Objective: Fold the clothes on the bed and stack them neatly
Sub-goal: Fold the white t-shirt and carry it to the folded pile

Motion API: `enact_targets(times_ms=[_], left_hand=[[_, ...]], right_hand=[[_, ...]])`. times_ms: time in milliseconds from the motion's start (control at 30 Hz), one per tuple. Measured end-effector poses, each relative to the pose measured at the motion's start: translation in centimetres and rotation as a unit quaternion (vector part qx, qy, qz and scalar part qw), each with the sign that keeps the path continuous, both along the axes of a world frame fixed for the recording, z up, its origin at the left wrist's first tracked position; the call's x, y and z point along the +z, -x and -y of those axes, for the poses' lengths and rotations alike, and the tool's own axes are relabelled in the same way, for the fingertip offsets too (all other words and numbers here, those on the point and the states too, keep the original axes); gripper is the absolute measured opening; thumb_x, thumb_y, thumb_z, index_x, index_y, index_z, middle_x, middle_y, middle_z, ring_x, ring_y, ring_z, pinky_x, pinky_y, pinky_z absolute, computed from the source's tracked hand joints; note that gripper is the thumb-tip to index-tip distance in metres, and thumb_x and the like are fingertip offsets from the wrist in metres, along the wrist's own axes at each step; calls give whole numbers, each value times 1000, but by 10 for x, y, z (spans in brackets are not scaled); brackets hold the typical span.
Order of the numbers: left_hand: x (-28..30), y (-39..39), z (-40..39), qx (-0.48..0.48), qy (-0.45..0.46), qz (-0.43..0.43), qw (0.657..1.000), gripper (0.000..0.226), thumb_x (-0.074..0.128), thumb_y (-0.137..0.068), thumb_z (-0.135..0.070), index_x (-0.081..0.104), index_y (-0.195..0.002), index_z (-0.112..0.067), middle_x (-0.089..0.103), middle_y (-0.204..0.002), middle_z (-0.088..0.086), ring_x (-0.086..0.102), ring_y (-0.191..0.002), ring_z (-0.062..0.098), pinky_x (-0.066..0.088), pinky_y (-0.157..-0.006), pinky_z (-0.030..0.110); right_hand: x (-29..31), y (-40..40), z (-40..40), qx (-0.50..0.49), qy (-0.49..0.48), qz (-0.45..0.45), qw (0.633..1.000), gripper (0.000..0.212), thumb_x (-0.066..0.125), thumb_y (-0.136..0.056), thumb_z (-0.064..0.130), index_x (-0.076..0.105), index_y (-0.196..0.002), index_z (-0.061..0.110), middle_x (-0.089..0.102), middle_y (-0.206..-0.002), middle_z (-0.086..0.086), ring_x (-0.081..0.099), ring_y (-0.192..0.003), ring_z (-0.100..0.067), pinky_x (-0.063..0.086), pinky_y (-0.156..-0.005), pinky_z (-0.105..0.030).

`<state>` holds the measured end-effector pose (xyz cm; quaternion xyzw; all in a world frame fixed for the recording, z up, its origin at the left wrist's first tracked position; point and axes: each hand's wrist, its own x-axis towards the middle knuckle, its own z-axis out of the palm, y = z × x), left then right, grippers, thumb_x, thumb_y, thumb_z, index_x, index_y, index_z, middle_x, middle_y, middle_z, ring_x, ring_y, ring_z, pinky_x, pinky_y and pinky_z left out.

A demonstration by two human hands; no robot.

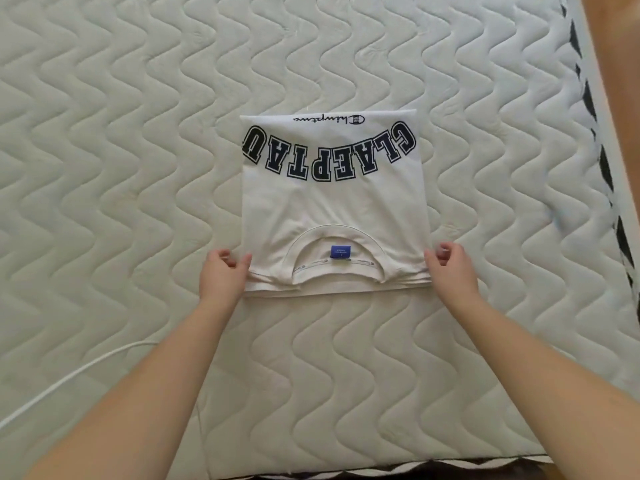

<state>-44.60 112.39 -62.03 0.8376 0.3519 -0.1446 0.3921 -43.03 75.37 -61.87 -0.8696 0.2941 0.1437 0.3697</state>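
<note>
T-shirt (332, 206): folded, centre of your quilted mattress (138, 168).
Left hand (223, 271): pinches its 8 o'clock corner.
Right hand (450, 268): pinches its 4 o'clock corner.
White cable (69, 375): 8 o'clock, apart.

Both forearms reach forward; the left hand (221, 271) and right hand (450, 265) each curl in a pinching grip.

Both forearms are bare to the frame edge, left hand (221, 271) and right hand (450, 268) ringless.

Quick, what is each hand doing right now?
Left hand: pinching the near-left corner of the folded T-shirt.
Right hand: pinching its near-right corner.
</note>
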Motion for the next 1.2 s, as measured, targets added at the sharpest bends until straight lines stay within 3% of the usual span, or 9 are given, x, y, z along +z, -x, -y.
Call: enact_targets(times_ms=[167,367,467,567,733,800,900,1100,1200], left_hand=[[-8,-18,-4,23,146,-105,983,30,67,-92,-21,66,-115,-2,69,-112,17,65,-103,33,51,-95,49],[-6,5,-3,1,130,-39,991,23,61,-95,-33,56,-111,-16,68,-104,6,64,-96,25,51,-86,42],[-11,25,1,-6,102,-37,994,34,63,-93,-33,55,-118,-11,69,-103,5,64,-96,24,50,-83,37],[-17,34,3,13,145,-35,989,27,67,-91,-30,62,-109,-10,71,-102,10,66,-95,28,49,-76,35],[-16,33,-6,44,164,9,985,12,68,-91,-24,65,-99,-16,72,-101,15,67,-92,30,53,-84,44],[-11,31,-15,62,166,26,984,18,68,-90,-24,67,-104,-13,71,-102,14,67,-93,29,53,-88,49],[0,28,-31,87,160,52,982,33,69,-90,-24,64,-113,-2,70,-101,13,64,-89,24,52,-83,40],[14,16,-72,130,114,134,976,26,74,-86,-29,63,-105,-15,66,-94,1,61,-74,3,49,-67,14],[4,12,-82,167,149,102,969,33,72,-88,-28,60,-116,-15,67,-109,7,65,-93,17,55,-79,28]], right_hand=[[-9,-26,2,21,-38,-139,989,42,65,-92,35,66,-116,1,68,-114,-17,63,-107,-34,50,-94,-45],[-6,-10,5,21,-17,-90,996,36,63,-93,32,60,-115,4,64,-108,-15,62,-100,-35,53,-79,-41],[-7,5,5,41,10,-106,994,33,64,-93,32,65,-108,2,67,-100,-17,64,-96,-36,51,-79,-41],[-8,7,2,44,22,-96,994,33,64,-92,33,69,-101,1,69,-96,-19,65,-91,-35,50,-79,-42],[-8,20,-2,-12,-45,-90,995,31,63,-94,28,66,-106,-1,67,-101,-21,65,-94,-39,54,-83,-57],[-5,32,-9,-43,-104,-95,989,29,62,-96,24,64,-109,-1,65,-101,-19,65,-89,-33,59,-72,-49],[4,55,-30,-73,-170,-121,975,21,60,-97,22,61,-107,4,60,-97,-12,61,-81,-22,59,-52,-30],[9,113,-96,-71,-253,-219,940,10,63,-95,20,60,-91,11,62,-91,-12,60,-71,-19,54,-54,-27],[9,131,-121,-50,-263,-259,928,10,61,-96,23,60,-96,13,65,-89,-9,62,-70,-16,48,-57,-26]])
